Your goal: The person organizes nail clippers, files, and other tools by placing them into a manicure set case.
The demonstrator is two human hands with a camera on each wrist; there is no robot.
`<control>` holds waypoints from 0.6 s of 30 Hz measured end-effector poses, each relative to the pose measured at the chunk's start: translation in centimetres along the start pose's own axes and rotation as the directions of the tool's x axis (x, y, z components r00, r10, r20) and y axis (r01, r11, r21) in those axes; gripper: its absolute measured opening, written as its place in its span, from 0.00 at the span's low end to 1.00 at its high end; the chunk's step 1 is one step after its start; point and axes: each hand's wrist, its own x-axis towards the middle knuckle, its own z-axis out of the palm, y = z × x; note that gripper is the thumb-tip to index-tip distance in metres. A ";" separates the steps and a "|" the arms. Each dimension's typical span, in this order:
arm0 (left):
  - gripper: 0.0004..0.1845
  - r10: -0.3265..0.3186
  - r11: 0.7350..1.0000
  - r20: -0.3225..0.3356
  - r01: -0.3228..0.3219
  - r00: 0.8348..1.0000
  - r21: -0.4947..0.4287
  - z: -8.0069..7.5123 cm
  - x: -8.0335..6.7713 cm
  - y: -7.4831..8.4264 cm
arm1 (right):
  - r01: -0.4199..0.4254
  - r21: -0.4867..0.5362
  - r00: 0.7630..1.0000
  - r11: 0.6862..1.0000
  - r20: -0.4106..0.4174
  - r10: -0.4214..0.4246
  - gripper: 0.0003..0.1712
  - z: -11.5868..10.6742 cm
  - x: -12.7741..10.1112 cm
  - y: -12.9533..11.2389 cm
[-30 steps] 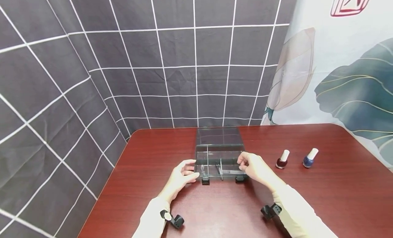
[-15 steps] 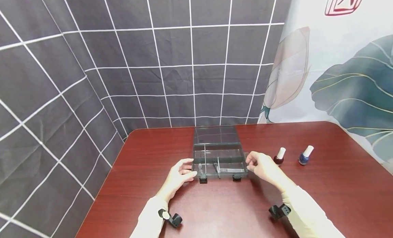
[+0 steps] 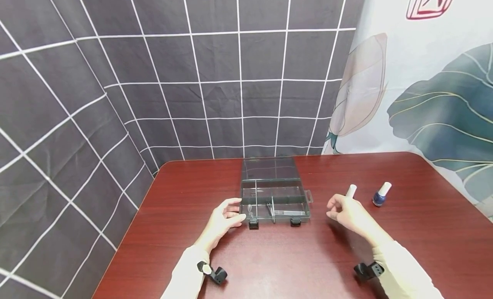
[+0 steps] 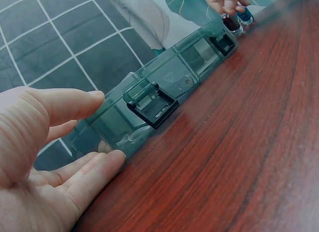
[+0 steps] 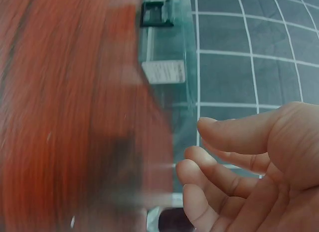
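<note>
Head view, right hand (image 3: pixel 348 213) off clear box (image 3: pixel 274 198), apparently reaching red bottle (image 3: pixel 351 191)

- Clear storage box (image 3: pixel 274 201) sits mid-table with its lid laid open toward the wall; the compartments are reachable from above.
- Left hand (image 3: pixel 222 219) lies against the box's left front corner and blocks that side.
- Bare table (image 3: pixel 319 247) lies between the box's right edge and the right hand (image 3: pixel 345 211): an open lane.
- Dark-red polish bottle (image 3: pixel 350 191) stands just behind the right hand, and the blue bottle (image 3: pixel 381 195) stands near it further right; both obstruct a sweep to the right.
- Front of the table is open.
</note>
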 end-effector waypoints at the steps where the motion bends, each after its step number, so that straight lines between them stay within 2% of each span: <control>1: 0.30 0.000 1.000 0.000 0.000 1.000 0.001 0.0 0.0 0.0 | 0.000 0.001 1.000 1.000 -0.004 0.000 0.08 -0.1 -0.2 0.3; 8: 0.30 0.004 1.000 -0.002 -0.004 1.000 0.010 0.0 -0.1 0.1 | -0.059 0.017 0.998 0.998 -0.001 0.059 0.08 -1.0 -1.1 2.0; 18: 0.30 0.003 1.000 0.003 -0.003 1.000 0.007 0.1 -0.1 0.1 | -0.150 0.012 0.986 0.989 -0.075 0.150 0.11 -2.7 -1.8 4.4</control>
